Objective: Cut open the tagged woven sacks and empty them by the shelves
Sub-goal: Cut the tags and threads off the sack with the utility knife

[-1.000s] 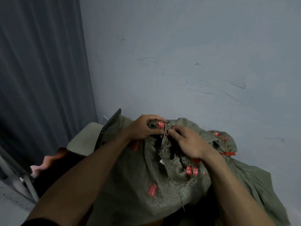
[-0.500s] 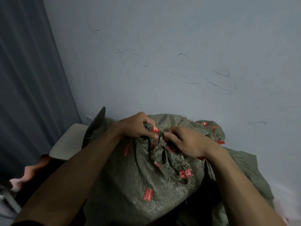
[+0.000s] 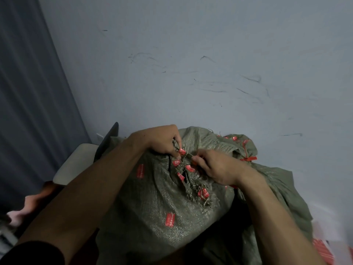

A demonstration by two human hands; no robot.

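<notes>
Fingers: left fingers (image 3: pixel 174 150) are curled and clench the bunched mouth of the woven sack (image 3: pixel 152 203). Right fingers (image 3: pixel 198 159) are curled too, thumb and forefinger pinching a thin grey strip (image 3: pixel 189 155) at the same mouth. Whether it is sack fibre or a tool cannot be told.
Left hand (image 3: pixel 160 140): back facing up, wrist bent downward, bare forearm reaching in from the near left.
Right hand (image 3: pixel 219 169): back facing up, knuckles turned left, forearm reaching in from the near right.
Hands together: fingertips face each other, very close, over the sack's mouth.
Woven sack: olive green and full, in the centre between both forearms, with its frayed mouth on top.
Red tags (image 3: pixel 170 219): several on the sack's face and clustered around the mouth.
Second sack (image 3: pixel 271 180): same green weave, behind and to the right, against the wall (image 3: pixel 191 54), its neck bound with a red tie (image 3: pixel 248 158).
Left side: a dark curtain (image 3: pixel 28 92) and a pale chair seat (image 3: pixel 76 163) beside the sack.
</notes>
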